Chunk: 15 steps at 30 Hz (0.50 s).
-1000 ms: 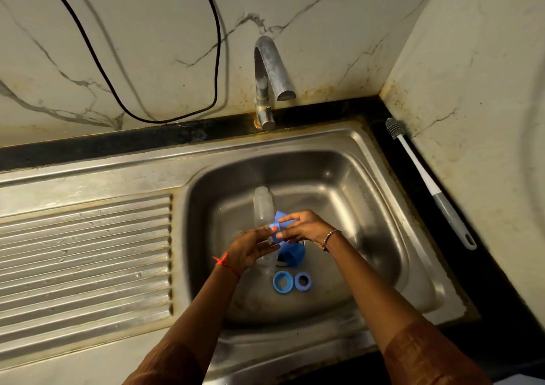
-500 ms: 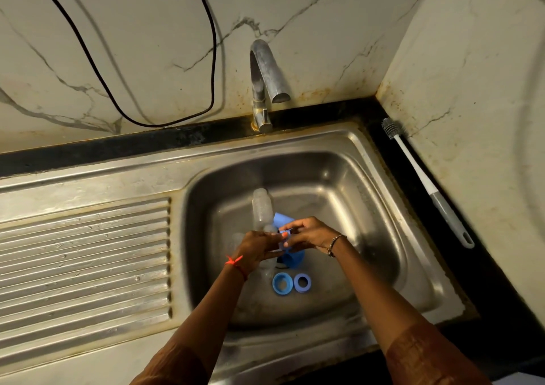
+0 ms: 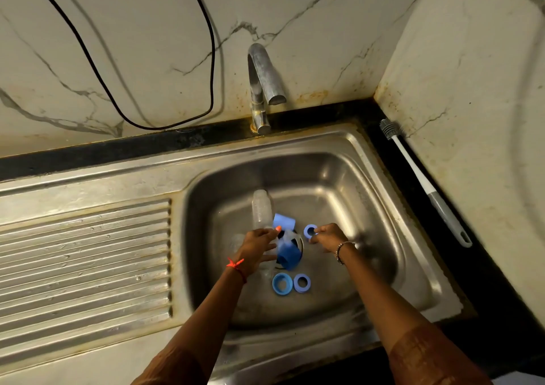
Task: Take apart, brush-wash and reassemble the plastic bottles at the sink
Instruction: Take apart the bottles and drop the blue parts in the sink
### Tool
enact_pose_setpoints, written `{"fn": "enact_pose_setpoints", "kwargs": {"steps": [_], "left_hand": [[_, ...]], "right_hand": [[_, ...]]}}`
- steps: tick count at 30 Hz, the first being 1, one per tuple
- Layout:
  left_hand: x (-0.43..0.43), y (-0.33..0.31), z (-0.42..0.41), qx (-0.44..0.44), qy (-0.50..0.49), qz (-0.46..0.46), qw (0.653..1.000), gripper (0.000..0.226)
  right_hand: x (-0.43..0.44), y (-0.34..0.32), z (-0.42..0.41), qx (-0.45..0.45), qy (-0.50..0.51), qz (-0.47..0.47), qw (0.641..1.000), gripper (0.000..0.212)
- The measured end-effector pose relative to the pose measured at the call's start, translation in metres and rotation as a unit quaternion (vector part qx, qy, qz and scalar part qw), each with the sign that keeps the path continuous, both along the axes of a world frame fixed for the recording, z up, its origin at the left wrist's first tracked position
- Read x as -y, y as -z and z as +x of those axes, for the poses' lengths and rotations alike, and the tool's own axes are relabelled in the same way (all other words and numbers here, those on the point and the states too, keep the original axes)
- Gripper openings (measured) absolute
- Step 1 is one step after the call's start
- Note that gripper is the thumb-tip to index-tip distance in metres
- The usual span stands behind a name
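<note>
Inside the steel sink basin (image 3: 348, 178), a clear plastic bottle (image 3: 261, 207) lies near the middle. My left hand (image 3: 256, 247) is closed around another clear bottle, mostly hidden under the fingers. My right hand (image 3: 326, 235) pinches a blue ring (image 3: 309, 230) just right of the drain. A blue cap (image 3: 283, 222) lies behind the drain, and a second blue cap (image 3: 288, 256) rests over it with a clear teat-like piece. Two more blue rings (image 3: 282, 283) (image 3: 302, 282) lie side by side in front of the drain.
A bottle brush (image 3: 424, 181) with a white and grey handle lies on the black counter right of the sink. The tap (image 3: 264, 84) stands behind the basin, with no water running. A ribbed drainboard (image 3: 85, 263) extends to the left. A black cable (image 3: 165, 125) hangs on the wall.
My hands, joined together over the bottle before, have separated. The right hand has moved right holding a blue ring taken off the bottle; the left stays on the bottle.
</note>
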State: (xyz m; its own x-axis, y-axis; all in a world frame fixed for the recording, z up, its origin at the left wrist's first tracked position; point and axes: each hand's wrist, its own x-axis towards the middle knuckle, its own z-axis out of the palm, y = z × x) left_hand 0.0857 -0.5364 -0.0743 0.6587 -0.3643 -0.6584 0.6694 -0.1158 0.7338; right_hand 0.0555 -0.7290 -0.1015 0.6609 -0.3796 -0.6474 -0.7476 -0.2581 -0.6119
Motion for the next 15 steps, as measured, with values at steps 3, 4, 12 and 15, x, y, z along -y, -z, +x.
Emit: {"fn": "enact_pose_setpoints", "kwargs": {"steps": [3,4,12,15], "left_hand": [[-0.006,-0.004,-0.002,0.004,-0.016,0.015,1.000,0.015],[-0.009,-0.006,-0.003,0.009,-0.023,0.025,0.999,0.016],[-0.042,-0.030,0.012,0.059,-0.085,0.070,0.992,0.015],[-0.057,-0.037,0.018,0.070,-0.101,0.079,0.989,0.011]], "right_hand": [[0.001,0.002,0.004,-0.014,0.008,-0.013,1.000,0.039],[0.000,0.001,0.005,-0.016,0.009,-0.013,1.000,0.039],[-0.025,-0.019,0.021,-0.003,-0.067,-0.033,0.997,0.019],[-0.039,-0.038,0.025,0.021,-0.087,-0.055,0.994,0.018]]}}
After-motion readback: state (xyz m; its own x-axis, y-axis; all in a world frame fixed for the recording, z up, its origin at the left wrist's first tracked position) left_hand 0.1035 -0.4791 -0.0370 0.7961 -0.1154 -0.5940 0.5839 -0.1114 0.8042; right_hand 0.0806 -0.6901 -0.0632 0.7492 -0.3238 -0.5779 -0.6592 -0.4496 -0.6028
